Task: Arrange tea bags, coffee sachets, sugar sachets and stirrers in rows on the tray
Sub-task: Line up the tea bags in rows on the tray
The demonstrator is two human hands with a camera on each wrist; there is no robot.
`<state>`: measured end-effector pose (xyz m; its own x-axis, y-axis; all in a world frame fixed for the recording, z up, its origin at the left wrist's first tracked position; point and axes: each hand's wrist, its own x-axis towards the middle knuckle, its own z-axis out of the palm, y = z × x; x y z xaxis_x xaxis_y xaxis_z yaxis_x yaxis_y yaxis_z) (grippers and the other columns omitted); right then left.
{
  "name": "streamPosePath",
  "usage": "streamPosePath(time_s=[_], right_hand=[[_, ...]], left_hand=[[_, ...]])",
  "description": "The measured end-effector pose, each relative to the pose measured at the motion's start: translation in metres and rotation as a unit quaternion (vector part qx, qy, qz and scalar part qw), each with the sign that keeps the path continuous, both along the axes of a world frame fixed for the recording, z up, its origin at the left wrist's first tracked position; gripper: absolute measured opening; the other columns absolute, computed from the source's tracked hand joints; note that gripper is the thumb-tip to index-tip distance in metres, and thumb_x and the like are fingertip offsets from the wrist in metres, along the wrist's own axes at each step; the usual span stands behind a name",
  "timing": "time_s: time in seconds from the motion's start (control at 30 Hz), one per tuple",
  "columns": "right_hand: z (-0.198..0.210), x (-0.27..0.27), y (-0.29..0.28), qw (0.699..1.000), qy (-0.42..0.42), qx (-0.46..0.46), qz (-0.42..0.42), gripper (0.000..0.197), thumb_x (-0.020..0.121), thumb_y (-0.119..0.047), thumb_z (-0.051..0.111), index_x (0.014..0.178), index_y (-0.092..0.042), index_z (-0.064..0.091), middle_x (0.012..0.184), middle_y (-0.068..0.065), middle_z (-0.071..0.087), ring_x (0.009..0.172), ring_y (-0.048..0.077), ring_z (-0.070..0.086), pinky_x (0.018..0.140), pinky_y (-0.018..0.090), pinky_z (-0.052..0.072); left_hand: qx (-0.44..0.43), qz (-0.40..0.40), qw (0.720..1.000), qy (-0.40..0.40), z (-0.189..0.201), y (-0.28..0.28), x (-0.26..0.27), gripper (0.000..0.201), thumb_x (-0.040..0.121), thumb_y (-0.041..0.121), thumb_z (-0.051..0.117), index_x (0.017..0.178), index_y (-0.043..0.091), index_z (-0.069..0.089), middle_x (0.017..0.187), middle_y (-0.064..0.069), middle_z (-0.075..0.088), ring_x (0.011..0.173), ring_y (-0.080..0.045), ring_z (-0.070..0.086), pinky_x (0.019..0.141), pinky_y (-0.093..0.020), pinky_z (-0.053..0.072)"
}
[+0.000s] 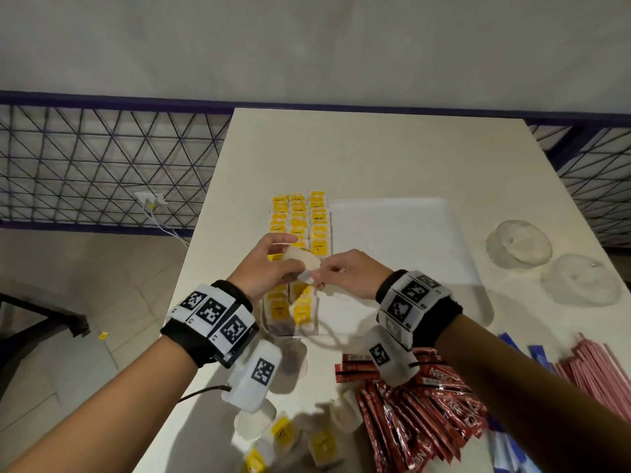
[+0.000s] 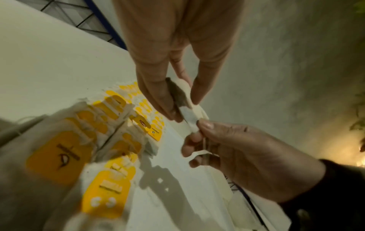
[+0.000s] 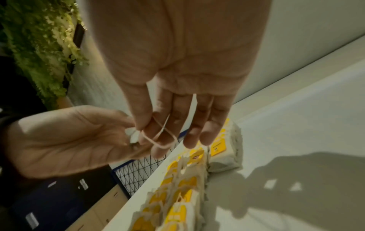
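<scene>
Both hands hold one white tea bag (image 1: 304,261) in the air over the tea bag rows (image 1: 300,216) on the white tray (image 1: 392,213). My left hand (image 1: 290,254) pinches the tea bag (image 2: 184,100) between thumb and fingers. My right hand (image 1: 317,277) pinches its lower end (image 2: 194,126), and the bag's thin string (image 3: 166,140) loops round the right hand's fingers (image 3: 158,148). The rows carry yellow tags and fill the tray's left side. Red coffee sachets (image 1: 409,421), blue sugar sachets (image 1: 539,353) and pink stirrers (image 1: 597,370) lie on the table (image 1: 341,148) at the near right.
Loose tea bags (image 1: 283,435) lie near the table's front edge. Two clear plastic bowls (image 1: 519,244) stand right of the tray. The table's left edge drops to a tiled floor (image 1: 68,302), with a wire mesh fence (image 1: 102,165) behind.
</scene>
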<state>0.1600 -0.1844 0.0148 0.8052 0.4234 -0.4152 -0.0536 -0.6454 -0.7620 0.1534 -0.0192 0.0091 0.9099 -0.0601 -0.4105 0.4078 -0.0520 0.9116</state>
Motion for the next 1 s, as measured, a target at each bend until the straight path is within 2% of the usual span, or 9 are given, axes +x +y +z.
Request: streamPosePath(time_s=[0.1, 0.17, 0.27, 0.33, 0.4, 0.57, 0.73, 0.87, 1.0], right_hand=[[0.004, 0.002, -0.007, 0.998, 0.030, 0.040, -0.026, 0.022, 0.093, -0.022, 0.052, 0.078, -0.014, 0.066, 0.082, 0.003, 0.066, 0.074, 0.008, 0.055, 0.066, 0.012, 0.040], [0.008, 0.004, -0.010, 0.996, 0.047, 0.055, -0.044, 0.024, 0.093, -0.021, 0.052, 0.074, -0.016, 0.065, 0.074, -0.005, 0.063, 0.068, 0.001, 0.050, 0.065, 0.012, 0.039], [0.012, 0.003, -0.012, 0.994, 0.070, 0.060, -0.053, 0.019, 0.092, -0.022, 0.053, 0.080, -0.013, 0.065, 0.072, -0.002, 0.059, 0.066, 0.004, 0.049, 0.063, 0.016, 0.040], [0.014, 0.001, -0.013, 0.993, 0.087, 0.066, -0.047, 0.021, 0.094, -0.022, 0.051, 0.079, -0.013, 0.063, 0.072, 0.003, 0.057, 0.066, 0.008, 0.050, 0.060, 0.016, 0.040], [0.015, -0.001, -0.013, 0.991, 0.103, 0.073, -0.037, 0.026, 0.096, -0.021, 0.047, 0.073, -0.017, 0.060, 0.070, 0.002, 0.057, 0.063, 0.010, 0.049, 0.061, 0.017, 0.040], [0.020, 0.002, -0.020, 0.991, 0.115, 0.063, -0.021, 0.028, 0.096, -0.023, 0.045, 0.072, -0.014, 0.054, 0.070, 0.003, 0.056, 0.060, 0.011, 0.048, 0.058, 0.017, 0.041], [0.026, 0.010, -0.026, 0.992, 0.108, 0.064, -0.025, 0.030, 0.098, -0.025, 0.042, 0.071, -0.013, 0.051, 0.068, 0.003, 0.053, 0.059, 0.012, 0.048, 0.058, 0.020, 0.042], [0.024, 0.013, -0.023, 0.989, 0.109, 0.091, -0.043, 0.031, 0.097, -0.027, 0.043, 0.070, -0.012, 0.051, 0.067, 0.003, 0.050, 0.060, 0.013, 0.048, 0.060, 0.022, 0.043], [0.013, 0.011, -0.015, 0.984, 0.129, 0.110, -0.057, 0.029, 0.096, -0.025, 0.045, 0.071, -0.012, 0.051, 0.067, 0.003, 0.050, 0.059, 0.013, 0.048, 0.059, 0.022, 0.043]], left_hand=[[0.090, -0.043, 0.991, -0.084, -0.002, -0.003, -0.007, 0.035, 0.081, -0.002, 0.066, 0.105, 0.019, 0.054, 0.129, -0.001, 0.043, 0.106, -0.013, 0.052, 0.075, -0.008, 0.047], [0.160, -0.128, 0.970, -0.128, -0.004, -0.005, -0.013, 0.035, 0.080, 0.007, 0.070, 0.110, 0.021, 0.058, 0.129, 0.006, 0.045, 0.115, -0.003, 0.044, 0.084, -0.003, 0.036], [0.120, -0.185, 0.971, -0.087, -0.005, -0.010, -0.019, 0.035, 0.071, 0.028, 0.078, 0.102, 0.028, 0.063, 0.109, 0.008, 0.063, 0.101, 0.001, 0.057, 0.088, -0.011, 0.041], [0.100, -0.155, 0.979, -0.083, -0.005, -0.014, -0.020, 0.019, 0.077, 0.024, 0.075, 0.091, 0.031, 0.064, 0.092, 0.010, 0.067, 0.084, 0.008, 0.060, 0.085, -0.018, 0.045], [0.116, -0.136, 0.979, -0.093, -0.004, -0.014, -0.021, 0.008, 0.085, 0.019, 0.066, 0.085, 0.027, 0.067, 0.084, 0.010, 0.067, 0.074, 0.010, 0.059, 0.079, -0.013, 0.043], [0.173, -0.132, 0.972, -0.094, -0.004, -0.007, -0.022, 0.014, 0.089, 0.021, 0.061, 0.077, 0.028, 0.068, 0.092, -0.001, 0.069, 0.087, -0.009, 0.059, 0.086, -0.026, 0.045], [0.156, -0.165, 0.970, -0.089, 0.000, -0.002, -0.024, 0.017, 0.089, 0.013, 0.060, 0.077, 0.024, 0.065, 0.082, 0.014, 0.064, 0.066, 0.014, 0.057, 0.068, -0.003, 0.042], [0.150, -0.213, 0.961, -0.088, 0.005, -0.002, -0.024, 0.008, 0.090, 0.013, 0.059, 0.088, 0.016, 0.066, 0.082, 0.014, 0.062, 0.067, 0.016, 0.055, 0.067, -0.002, 0.040], [0.131, -0.239, 0.957, -0.098, 0.007, -0.001, -0.024, 0.013, 0.086, 0.013, 0.063, 0.082, 0.025, 0.067, 0.080, 0.016, 0.064, 0.072, 0.010, 0.056, 0.073, -0.006, 0.042]])
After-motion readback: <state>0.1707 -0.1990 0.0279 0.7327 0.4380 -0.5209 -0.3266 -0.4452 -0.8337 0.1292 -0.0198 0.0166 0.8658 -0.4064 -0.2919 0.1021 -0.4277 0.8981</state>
